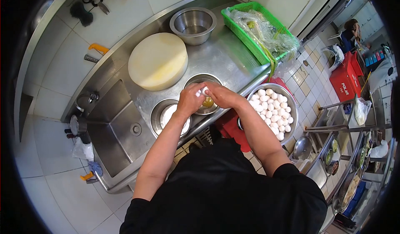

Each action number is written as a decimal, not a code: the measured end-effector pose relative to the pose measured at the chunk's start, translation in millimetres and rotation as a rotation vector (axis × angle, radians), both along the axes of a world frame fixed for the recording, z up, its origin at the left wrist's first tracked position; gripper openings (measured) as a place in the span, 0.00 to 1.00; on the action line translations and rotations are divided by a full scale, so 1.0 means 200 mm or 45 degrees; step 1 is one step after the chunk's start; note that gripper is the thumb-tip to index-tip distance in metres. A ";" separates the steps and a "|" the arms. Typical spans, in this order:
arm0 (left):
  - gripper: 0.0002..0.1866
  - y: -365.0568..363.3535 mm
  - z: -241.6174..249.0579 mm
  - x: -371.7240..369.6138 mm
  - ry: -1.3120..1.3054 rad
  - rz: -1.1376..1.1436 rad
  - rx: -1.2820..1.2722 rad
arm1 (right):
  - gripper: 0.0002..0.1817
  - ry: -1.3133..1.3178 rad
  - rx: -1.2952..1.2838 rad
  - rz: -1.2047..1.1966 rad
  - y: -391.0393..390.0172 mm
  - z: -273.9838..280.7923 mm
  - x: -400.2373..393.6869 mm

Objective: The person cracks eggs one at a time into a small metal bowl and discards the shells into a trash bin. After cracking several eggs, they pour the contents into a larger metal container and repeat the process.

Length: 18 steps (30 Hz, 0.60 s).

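Both my left hand point(191, 98) and my right hand point(221, 95) have their fingers closed around a cracked white egg point(203, 91). They hold it over a steel bowl point(189, 81) near the counter's front edge. Yellowish raw egg point(208, 102) shows below the shell, inside that bowl; my fingers hide part of it. Left of it, partly behind my left forearm, stands another steel bowl point(154, 116) with something white and round in it. By my right forearm, a large steel basin point(295, 121) holds many white eggs point(273, 107).
A thick round cutting board point(158, 61) and an upper steel bowl point(193, 25) rest on the counter. A green basket point(246, 40) holds plastic-wrapped greens. The sink point(121, 130) lies left. At right are a red box point(346, 79), metal shelving point(329, 128) and a distant seated person point(349, 34).
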<state>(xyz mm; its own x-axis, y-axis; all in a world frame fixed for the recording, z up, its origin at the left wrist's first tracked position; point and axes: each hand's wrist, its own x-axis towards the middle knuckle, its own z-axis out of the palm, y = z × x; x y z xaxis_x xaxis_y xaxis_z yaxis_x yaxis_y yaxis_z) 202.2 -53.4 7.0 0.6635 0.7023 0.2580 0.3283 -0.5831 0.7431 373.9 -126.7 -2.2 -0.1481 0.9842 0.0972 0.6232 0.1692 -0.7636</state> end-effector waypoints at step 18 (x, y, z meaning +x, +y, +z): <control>0.20 0.11 0.05 -0.02 0.059 -0.118 -0.493 | 0.18 1.429 -0.632 -0.293 0.01 -0.06 -0.02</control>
<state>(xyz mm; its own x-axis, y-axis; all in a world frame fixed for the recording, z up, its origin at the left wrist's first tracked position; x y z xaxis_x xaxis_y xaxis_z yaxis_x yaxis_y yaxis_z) 198.8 -31.2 16.5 0.7332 0.6785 -0.0460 0.3261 -0.2915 0.8993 369.8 -125.5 -13.5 -0.0432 0.9428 -0.3306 -0.4361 -0.3155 -0.8428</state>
